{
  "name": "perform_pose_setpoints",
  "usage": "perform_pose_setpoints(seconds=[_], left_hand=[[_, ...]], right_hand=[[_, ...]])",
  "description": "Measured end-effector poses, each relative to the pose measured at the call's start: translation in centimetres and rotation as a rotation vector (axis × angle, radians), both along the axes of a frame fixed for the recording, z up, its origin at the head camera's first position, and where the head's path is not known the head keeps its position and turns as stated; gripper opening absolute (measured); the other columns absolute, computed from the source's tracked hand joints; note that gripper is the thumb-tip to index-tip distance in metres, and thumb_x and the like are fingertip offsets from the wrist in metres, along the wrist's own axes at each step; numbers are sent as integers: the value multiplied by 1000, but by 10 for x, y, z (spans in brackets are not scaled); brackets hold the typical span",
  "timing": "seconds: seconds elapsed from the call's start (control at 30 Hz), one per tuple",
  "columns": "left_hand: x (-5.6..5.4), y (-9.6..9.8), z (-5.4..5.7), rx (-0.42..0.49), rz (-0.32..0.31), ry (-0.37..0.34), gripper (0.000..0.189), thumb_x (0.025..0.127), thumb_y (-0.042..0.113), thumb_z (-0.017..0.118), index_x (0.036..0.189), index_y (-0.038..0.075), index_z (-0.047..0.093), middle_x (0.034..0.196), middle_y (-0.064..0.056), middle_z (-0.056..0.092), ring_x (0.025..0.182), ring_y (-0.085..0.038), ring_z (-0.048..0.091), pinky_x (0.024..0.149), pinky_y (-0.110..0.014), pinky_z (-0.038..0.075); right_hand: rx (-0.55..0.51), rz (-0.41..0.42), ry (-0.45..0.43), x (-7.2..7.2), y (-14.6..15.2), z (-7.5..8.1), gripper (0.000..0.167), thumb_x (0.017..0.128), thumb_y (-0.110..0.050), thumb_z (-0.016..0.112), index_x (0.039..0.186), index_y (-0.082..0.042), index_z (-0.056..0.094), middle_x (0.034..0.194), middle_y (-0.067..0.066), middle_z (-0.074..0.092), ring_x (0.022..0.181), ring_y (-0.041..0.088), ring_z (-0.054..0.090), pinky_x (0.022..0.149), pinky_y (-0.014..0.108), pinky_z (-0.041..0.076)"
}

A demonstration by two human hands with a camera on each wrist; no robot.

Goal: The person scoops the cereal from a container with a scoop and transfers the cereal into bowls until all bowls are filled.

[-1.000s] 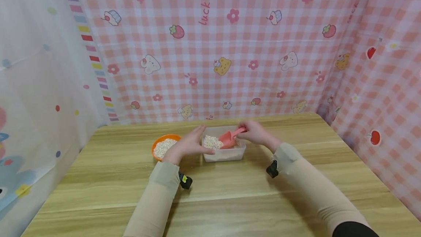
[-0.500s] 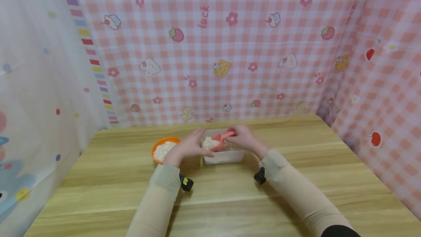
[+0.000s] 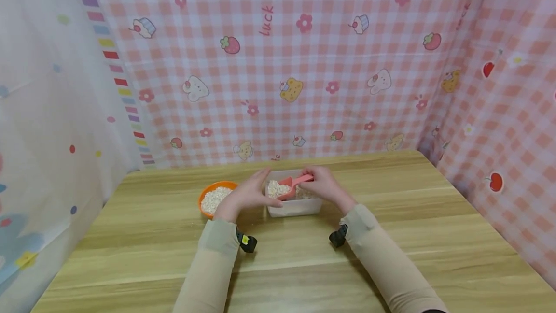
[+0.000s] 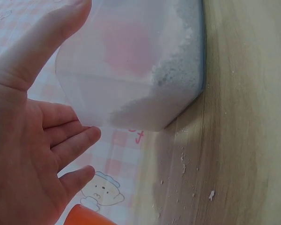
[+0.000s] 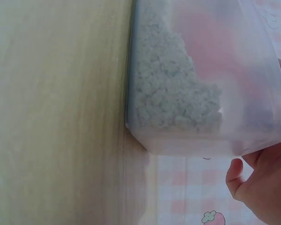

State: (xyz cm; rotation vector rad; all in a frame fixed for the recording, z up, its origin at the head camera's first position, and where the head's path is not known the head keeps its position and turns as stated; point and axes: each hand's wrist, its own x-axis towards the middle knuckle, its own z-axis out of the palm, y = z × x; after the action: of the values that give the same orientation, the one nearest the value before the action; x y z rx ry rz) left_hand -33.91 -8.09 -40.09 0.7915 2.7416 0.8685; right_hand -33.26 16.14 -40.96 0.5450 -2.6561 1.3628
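A translucent plastic container (image 3: 295, 209) of pale flakes, like oats, stands on the table. Reaching over its right side, my right hand (image 3: 323, 183) grips the handle of a pink scoop (image 3: 286, 186). The scoop's bowl lies low among the flakes, toward the container's left half. My left hand (image 3: 247, 193) is spread at the left end, thumb along the near rim and straight fingers along the end wall. In the left wrist view, the lower fingers of the left hand (image 4: 23, 140) extend past the container (image 4: 93, 101). The scoop shows as a pink blur through the wall.
Close on the left, partly behind my left hand, an orange bowl (image 3: 201, 202) holds more pale flakes. Loose crumbs (image 4: 211, 194) are scattered on the wooden table (image 3: 286, 274). A pink checked cloth (image 3: 243, 62) hangs behind the table.
My right hand has moved left with the scoop, from the container's right part toward its left half, then stayed nearly still. The left hand has held its place at the end.
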Motion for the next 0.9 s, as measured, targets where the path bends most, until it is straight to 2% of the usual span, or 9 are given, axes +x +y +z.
perform_pose_setpoints(seconds=[0.23,0.6,0.9], left_hand=[[2,-1,-2,4,-3,3,114,72,52,81,156,8,18,159,-13,18,144,-30,19,114,-47,23],[1,-2,-3,19,1,1,114,72,53,81,156,9,17,159,-15,18,144,-31,20,113,-49,25],[0,-2,-2,49,-6,-5,116,71,53,82,156,8,17,159,-15,18,144,-31,20,114,-48,24]], right_hand=[[-68,17,-24,3,4,-2,12,82,-2,65,94,1,68,69,2,57,57,12,45,50,23,39],[-117,-20,-83,7,14,2,17,87,-7,65,101,1,67,76,6,60,62,15,49,54,26,42],[-184,-52,-65,2,29,-4,23,88,-5,66,107,8,65,80,8,61,63,13,47,54,22,41]])
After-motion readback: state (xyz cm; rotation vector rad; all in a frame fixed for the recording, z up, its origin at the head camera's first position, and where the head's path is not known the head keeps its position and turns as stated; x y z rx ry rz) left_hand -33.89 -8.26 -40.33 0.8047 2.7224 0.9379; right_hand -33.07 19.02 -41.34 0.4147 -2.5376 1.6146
